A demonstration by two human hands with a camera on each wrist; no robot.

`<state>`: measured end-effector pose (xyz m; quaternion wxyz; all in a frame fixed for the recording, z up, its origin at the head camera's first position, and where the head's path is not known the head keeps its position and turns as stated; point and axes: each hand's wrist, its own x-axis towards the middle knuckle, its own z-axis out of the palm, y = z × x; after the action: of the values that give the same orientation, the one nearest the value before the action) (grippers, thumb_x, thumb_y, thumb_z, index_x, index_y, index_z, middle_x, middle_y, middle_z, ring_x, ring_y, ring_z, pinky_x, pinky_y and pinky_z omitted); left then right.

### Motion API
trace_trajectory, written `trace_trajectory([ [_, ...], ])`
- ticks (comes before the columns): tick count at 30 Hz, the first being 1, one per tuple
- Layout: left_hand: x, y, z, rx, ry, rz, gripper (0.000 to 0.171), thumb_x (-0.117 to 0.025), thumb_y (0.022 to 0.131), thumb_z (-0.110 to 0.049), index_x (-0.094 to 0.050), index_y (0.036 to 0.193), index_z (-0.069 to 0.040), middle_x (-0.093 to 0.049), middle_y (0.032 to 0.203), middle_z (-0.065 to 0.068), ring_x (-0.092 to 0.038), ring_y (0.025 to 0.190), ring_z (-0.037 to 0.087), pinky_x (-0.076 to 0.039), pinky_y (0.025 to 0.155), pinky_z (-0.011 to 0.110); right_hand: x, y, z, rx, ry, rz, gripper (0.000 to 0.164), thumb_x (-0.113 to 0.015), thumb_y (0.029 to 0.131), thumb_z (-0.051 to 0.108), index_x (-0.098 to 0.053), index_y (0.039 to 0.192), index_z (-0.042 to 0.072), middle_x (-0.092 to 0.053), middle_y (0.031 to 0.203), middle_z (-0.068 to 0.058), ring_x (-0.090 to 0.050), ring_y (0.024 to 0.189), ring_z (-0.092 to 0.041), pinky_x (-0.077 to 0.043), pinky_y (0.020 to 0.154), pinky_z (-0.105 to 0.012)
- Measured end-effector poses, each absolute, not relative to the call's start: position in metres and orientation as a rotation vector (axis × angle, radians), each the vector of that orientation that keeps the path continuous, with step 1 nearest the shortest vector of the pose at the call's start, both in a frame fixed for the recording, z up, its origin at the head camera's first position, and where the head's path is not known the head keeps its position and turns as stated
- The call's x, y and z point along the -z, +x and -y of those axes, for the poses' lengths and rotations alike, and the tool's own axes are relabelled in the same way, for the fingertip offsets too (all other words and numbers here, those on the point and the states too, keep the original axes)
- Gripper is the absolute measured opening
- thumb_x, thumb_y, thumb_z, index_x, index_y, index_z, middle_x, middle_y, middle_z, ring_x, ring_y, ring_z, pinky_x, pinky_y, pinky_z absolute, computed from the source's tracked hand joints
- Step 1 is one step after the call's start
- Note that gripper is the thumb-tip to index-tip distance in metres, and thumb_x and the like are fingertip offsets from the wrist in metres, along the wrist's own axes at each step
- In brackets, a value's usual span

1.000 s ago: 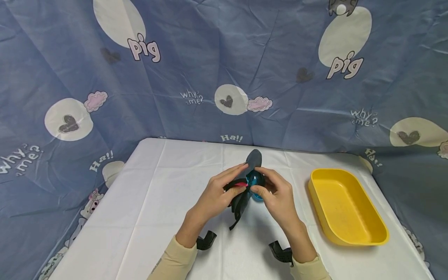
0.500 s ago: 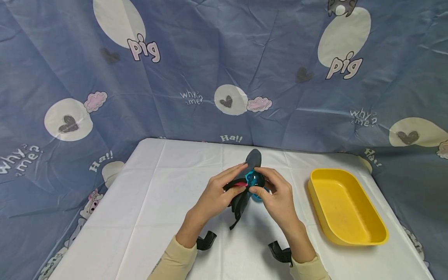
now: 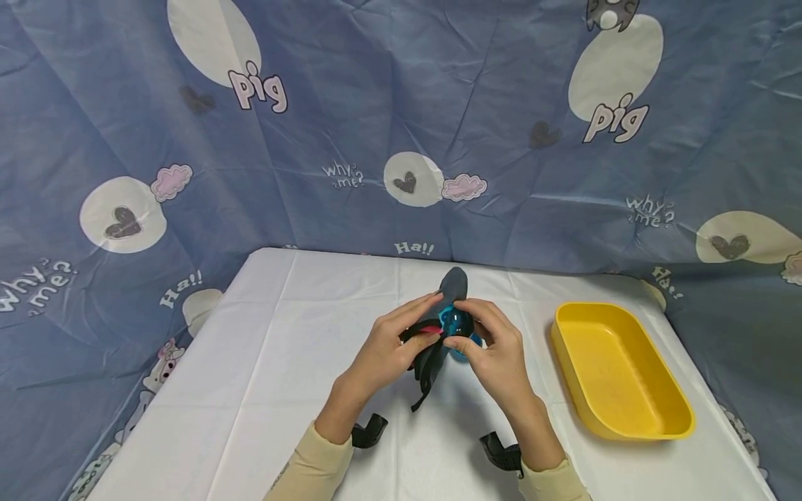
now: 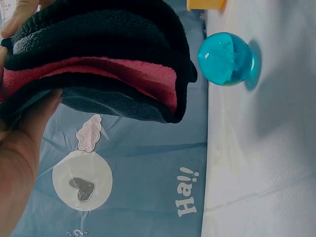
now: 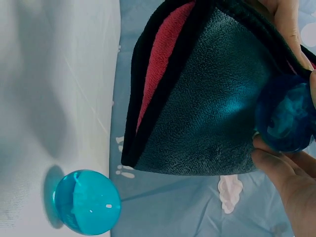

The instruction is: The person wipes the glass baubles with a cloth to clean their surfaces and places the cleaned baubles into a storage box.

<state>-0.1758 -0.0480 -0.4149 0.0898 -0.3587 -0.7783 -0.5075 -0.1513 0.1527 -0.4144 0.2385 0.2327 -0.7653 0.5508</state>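
Observation:
My left hand (image 3: 391, 344) grips a folded cloth (image 5: 197, 108), dark grey outside, red inside, with black edging. In the left wrist view its layers fan apart, and a thumb presses the underside. My right hand (image 3: 501, 348) holds a clear blue ball (image 5: 284, 113) against the grey face of the cloth, fingers and thumb on its sides. Below the hands a second blue ball (image 4: 224, 58) stands on the white tabletop, slightly raised on what looks like a clear base. From the head camera, that second ball is mostly hidden behind the held one and the right hand.
A yellow tray (image 3: 626, 435) stands to the right on the white table (image 3: 301, 334). Black wrist mounts (image 3: 370, 431) stick out from both forearms. Behind the table hangs a blue printed curtain (image 3: 351, 125).
My right hand has shifted very slightly left with the ball, its thumb closer to the cloth. The left hand and cloth stay almost still.

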Motion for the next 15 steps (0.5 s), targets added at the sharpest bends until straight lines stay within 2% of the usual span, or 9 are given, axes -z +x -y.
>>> trace_trajectory([
  [8,0.4150,-0.1761,0.0476,1.503,-1.075,2.306,0.059,-0.064,0.098,-0.016,-0.041,0.152,-0.026,-0.044,0.155,-0.001,-0.043,0.144,0.016,-0.046,0.111,0.035,0.4140,-0.1507,-0.1531,-1.475,0.662,2.092,0.057,-0.084,0.073,0.001,-0.066,0.126,0.012,-0.063,0.122,-0.007,-0.064,0.109,-0.014,-0.053,0.097,-0.019],
  [15,0.4153,-0.1760,0.0479,1.505,-1.062,2.317,0.059,-0.064,0.098,-0.016,-0.041,0.152,-0.026,-0.043,0.155,-0.002,-0.042,0.144,0.016,-0.046,0.111,0.036,0.4137,-0.1512,-0.1527,-1.455,0.692,2.083,0.056,-0.084,0.072,0.000,-0.067,0.124,0.010,-0.062,0.124,-0.008,-0.063,0.114,-0.016,-0.052,0.100,-0.022],
])
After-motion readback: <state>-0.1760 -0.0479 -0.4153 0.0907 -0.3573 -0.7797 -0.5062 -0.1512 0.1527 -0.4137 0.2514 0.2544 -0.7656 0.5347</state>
